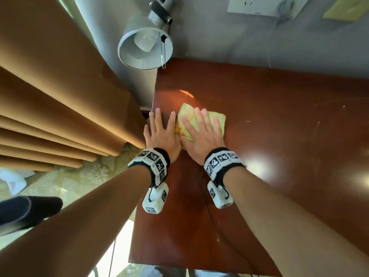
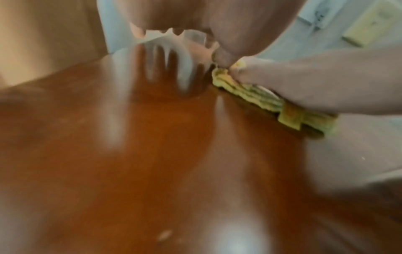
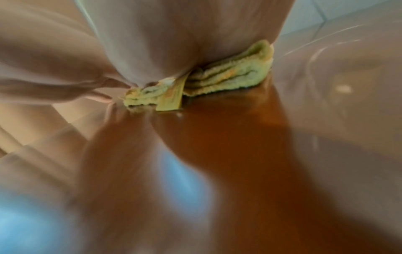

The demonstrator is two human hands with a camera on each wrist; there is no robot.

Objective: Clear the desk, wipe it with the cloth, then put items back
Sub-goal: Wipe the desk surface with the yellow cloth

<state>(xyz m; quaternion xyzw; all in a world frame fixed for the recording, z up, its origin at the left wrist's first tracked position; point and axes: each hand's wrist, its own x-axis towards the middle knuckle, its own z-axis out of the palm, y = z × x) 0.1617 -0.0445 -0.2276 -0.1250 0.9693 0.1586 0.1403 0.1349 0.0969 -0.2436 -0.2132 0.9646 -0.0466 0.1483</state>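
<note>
Head view: we see the right hand [image 1: 201, 134] laid flat, palm down, on a folded yellow-green cloth [image 1: 216, 119], fingers straight and slightly spread. The cloth lies on the reddish-brown desk [image 1: 279, 126], near the desk's left edge and towards its far left corner. The left hand [image 1: 160, 134] lies flat on the bare desk surface just beside the cloth, at the desk's left edge, fingers extended; it holds nothing, and its thumb side meets the cloth's left edge. Both wrists carry bands with black-and-white markers [image 1: 221, 159]. A grey lamp [image 1: 144, 42] hangs above the far left corner. Brown curtains [image 1: 50, 96] hang to the left of the desk. A white wall outlet [image 1: 261, 6] sits on the wall behind the desk.

Left wrist view: the picture is blurred. We see the left hand [image 2: 185, 17] pressed open on the glossy desk [image 2: 152, 154], its fingers mirrored in the surface. To its right, the right hand [image 2: 315, 86] rests on top of the cloth [image 2: 250, 92], whose folded layers show at the edge.

Right wrist view: also blurred. The right hand [image 3: 174, 43] covers the cloth [image 3: 228, 77] from above, palm down; the stacked folds show beneath it on the desk [image 3: 217, 137]. The left hand [image 3: 54, 77] lies at the cloth's left end.
</note>
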